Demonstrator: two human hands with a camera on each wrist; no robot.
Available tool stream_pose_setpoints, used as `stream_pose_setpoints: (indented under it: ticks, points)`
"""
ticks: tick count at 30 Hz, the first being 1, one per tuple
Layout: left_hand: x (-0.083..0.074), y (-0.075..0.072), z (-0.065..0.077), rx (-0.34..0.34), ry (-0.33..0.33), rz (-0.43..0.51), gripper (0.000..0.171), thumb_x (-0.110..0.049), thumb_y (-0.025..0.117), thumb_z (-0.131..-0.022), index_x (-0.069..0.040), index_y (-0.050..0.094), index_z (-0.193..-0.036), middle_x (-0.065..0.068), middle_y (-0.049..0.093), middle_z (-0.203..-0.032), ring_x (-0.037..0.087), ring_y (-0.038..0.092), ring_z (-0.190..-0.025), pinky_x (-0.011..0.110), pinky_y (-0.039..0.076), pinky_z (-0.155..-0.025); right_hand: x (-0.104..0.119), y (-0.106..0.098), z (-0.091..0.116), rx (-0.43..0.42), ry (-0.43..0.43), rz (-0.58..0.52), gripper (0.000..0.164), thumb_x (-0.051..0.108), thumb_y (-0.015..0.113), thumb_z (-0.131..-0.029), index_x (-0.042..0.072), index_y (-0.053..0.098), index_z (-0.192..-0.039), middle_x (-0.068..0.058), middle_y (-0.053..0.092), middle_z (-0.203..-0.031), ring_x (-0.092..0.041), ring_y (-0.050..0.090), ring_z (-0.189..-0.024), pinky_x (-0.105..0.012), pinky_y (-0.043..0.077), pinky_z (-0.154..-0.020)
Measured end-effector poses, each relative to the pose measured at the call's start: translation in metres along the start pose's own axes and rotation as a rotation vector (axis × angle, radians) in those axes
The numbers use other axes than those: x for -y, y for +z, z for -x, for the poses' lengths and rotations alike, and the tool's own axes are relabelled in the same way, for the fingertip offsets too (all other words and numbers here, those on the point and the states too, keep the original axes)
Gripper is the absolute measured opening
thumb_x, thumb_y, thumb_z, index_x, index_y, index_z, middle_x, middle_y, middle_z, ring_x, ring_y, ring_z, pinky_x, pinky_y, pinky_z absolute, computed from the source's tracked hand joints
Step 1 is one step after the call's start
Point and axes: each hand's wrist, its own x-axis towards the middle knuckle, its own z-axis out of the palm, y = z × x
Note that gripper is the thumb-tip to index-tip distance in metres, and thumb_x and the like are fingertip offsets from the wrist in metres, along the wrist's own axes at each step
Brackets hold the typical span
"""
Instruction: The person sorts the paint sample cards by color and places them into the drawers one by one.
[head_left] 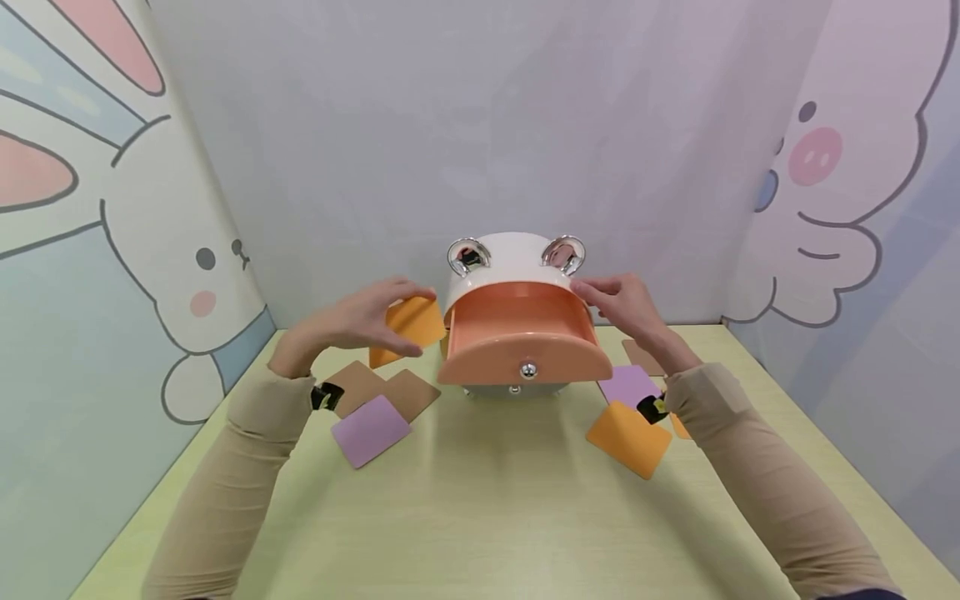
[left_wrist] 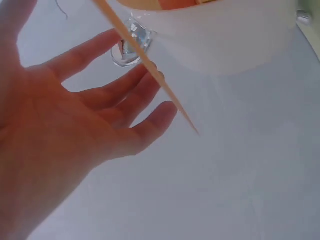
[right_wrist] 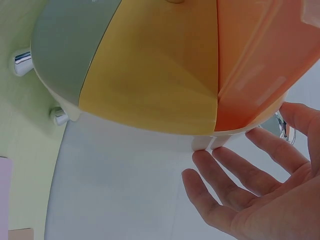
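Beige sleeves fill the near edge of the head view, both forearms running out over the pale green table (head_left: 480, 517) toward the drawer box (head_left: 517, 275), the landmark for everything else. Cartoon wall panels stand behind and to both sides of the box. White rounded box sits at the far middle of the table, two chrome ear loops on top, chrome feet under it. Its orange drawer (head_left: 522, 333) is pulled out toward the person, with a chrome knob on the curved front.

Left hand (head_left: 360, 321) is just left of the box, raised off the table, fingers (left_wrist: 115, 90) spread and fairly straight, thumb and fingertips pinching an orange card (head_left: 416, 323) by its edge; the card is tilted, close to the drawer's left side, touching or not I cannot tell. Right hand (head_left: 626, 304) is at the box's right side, fingers (right_wrist: 235, 172) loosely spread, tips at the top right rim of the drawer, holding nothing.

Left of the box on the table: two brown cards (head_left: 382, 387) overlapping, a purple card (head_left: 371, 429) in front of them. Right of the box: a purple card (head_left: 628, 385), an orange card (head_left: 628, 437) in front of it, tilted up on one edge, a brown card (head_left: 641, 354) partly hidden behind the right wrist.
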Motion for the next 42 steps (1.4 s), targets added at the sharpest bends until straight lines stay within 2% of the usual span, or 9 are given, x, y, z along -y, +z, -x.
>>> stream_pose_setpoints:
  ticks: [8, 12, 16, 21, 30, 35, 42]
  points:
    - [-0.033, -0.008, -0.034, 0.048, 0.121, -0.038, 0.068, -0.033, 0.077, -0.077, -0.018, 0.051, -0.139, 0.007, 0.047, -0.141, 0.025, 0.042, -0.13, 0.045, 0.037, -0.109, 0.001, 0.0, -0.001, 0.002, 0.004, -0.006, 0.055, 0.053, 0.059, -0.091, 0.01, 0.066, -0.124, -0.013, 0.067, -0.123, -0.03, 0.06, -0.102, -0.024, 0.053, -0.075]
    - [-0.042, -0.005, -0.048, 0.054, 0.145, -0.03, 0.066, -0.036, 0.077, -0.077, -0.024, 0.054, -0.137, 0.006, 0.044, -0.145, 0.024, 0.04, -0.134, 0.046, 0.035, -0.111, 0.0, 0.002, -0.003, -0.002, 0.007, -0.002, 0.055, 0.054, 0.06, -0.09, 0.01, 0.067, -0.122, -0.013, 0.067, -0.123, -0.029, 0.059, -0.102, -0.03, 0.054, -0.077]
    - [-0.049, -0.001, -0.063, 0.057, 0.166, -0.027, 0.065, -0.04, 0.078, -0.076, -0.027, 0.056, -0.135, 0.005, 0.047, -0.141, 0.022, 0.042, -0.13, 0.044, 0.038, -0.108, -0.004, 0.004, -0.005, 0.001, 0.0, -0.001, 0.055, 0.054, 0.06, -0.09, 0.01, 0.068, -0.122, -0.013, 0.068, -0.121, -0.028, 0.059, -0.1, -0.037, 0.055, -0.08]
    - [-0.06, 0.001, -0.077, 0.075, 0.177, -0.032, 0.064, -0.043, 0.078, -0.076, -0.029, 0.057, -0.134, 0.003, 0.048, -0.139, 0.02, 0.044, -0.126, 0.042, 0.04, -0.105, -0.005, 0.004, -0.005, 0.011, 0.012, 0.008, 0.058, 0.056, 0.058, -0.09, 0.011, 0.066, -0.124, -0.013, 0.068, -0.121, -0.026, 0.059, -0.1, -0.037, 0.056, -0.082]
    - [-0.07, 0.003, -0.091, 0.105, 0.202, -0.031, 0.061, -0.041, 0.077, -0.077, -0.027, 0.057, -0.134, 0.002, 0.051, -0.139, 0.019, 0.046, -0.124, 0.04, 0.041, -0.105, 0.001, 0.004, -0.006, 0.015, 0.029, 0.005, 0.059, 0.057, 0.058, -0.089, 0.01, 0.066, -0.125, -0.013, 0.068, -0.122, -0.027, 0.058, -0.102, -0.035, 0.055, -0.082]
    - [-0.072, 0.002, -0.094, 0.112, 0.211, -0.045, 0.061, -0.042, 0.076, -0.078, -0.027, 0.057, -0.134, -0.001, 0.052, -0.139, 0.017, 0.047, -0.123, 0.038, 0.041, -0.105, 0.003, 0.003, -0.007, 0.023, 0.032, 0.012, 0.06, 0.058, 0.057, -0.09, 0.011, 0.065, -0.126, -0.013, 0.068, -0.121, -0.026, 0.058, -0.102, -0.03, 0.054, -0.08]
    - [-0.073, 0.005, -0.098, 0.156, 0.22, -0.015, 0.061, -0.041, 0.076, -0.079, -0.026, 0.056, -0.135, 0.0, 0.05, -0.14, 0.016, 0.045, -0.125, 0.036, 0.039, -0.106, 0.001, 0.003, -0.006, 0.016, 0.025, 0.012, 0.057, 0.055, 0.058, -0.09, 0.011, 0.066, -0.125, -0.013, 0.069, -0.119, -0.026, 0.059, -0.098, -0.026, 0.053, -0.076]
